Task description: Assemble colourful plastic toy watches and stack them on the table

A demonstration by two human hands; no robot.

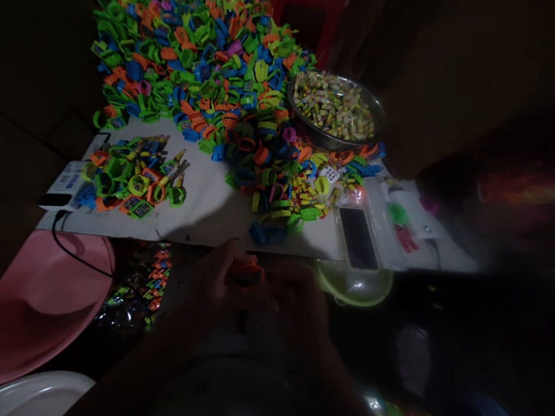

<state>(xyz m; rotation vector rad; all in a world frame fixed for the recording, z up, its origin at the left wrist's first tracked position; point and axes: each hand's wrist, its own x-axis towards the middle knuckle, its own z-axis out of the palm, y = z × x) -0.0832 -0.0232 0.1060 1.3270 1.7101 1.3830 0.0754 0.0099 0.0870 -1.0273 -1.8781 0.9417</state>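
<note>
Orange band (246, 274) sits pinched between the fingers of my left hand (220, 277) and right hand (293, 300), near the bench (209, 212) edge in shadow. Far beyond lies a heap of coloured bands (198, 52); a metal bowl (335, 106) stands to its right.

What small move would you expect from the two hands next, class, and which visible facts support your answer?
Probably finishing the grip on the orange piece, judging loosely. The left hand and right hand meet around it below the table edge, in dim light. A small sorted pile lies to the left, so setting it there seems likely.
</note>
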